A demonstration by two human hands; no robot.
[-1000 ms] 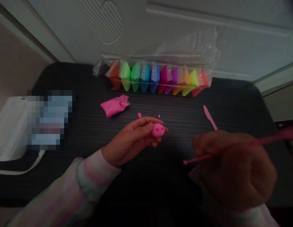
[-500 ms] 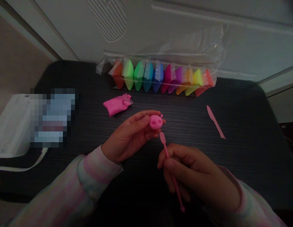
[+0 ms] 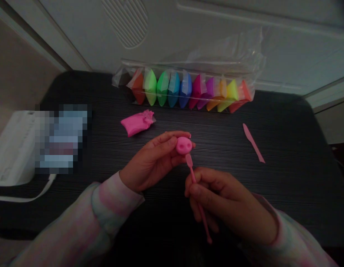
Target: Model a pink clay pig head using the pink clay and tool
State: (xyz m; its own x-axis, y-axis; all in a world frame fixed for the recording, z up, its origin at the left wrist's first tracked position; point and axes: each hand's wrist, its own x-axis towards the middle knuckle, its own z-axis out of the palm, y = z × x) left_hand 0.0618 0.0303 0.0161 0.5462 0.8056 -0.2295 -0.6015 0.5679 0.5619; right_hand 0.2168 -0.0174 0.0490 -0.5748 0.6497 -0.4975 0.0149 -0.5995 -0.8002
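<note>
My left hand [image 3: 158, 155] holds a small pink oval lump of clay [image 3: 184, 145] between thumb and fingers; two dents mark its front face. In my right hand [image 3: 216, 198] is a slim pink clay modelling tool [image 3: 201, 207], pinched between thumb and fingers. Its flat paddle end points up at the lower edge of the clay, and whether the two touch I cannot tell. The tool's other end, a small knob, sticks out below the hand. Above the left hand lies a crumpled pink clay packet [image 3: 137, 122].
A clear bag [image 3: 188, 66] with several coloured clay packets stands along the table's back edge. A pink plastic knife [image 3: 253, 143] lies to the right. On the left are a blurred-out phone-like screen [image 3: 63, 137], a white object [image 3: 16, 144] and a white cable [image 3: 41, 194].
My right hand has shifted slightly left and up, bringing the tool's paddle end closer under the clay. My left hand and the clay have moved only a little, right and down.
</note>
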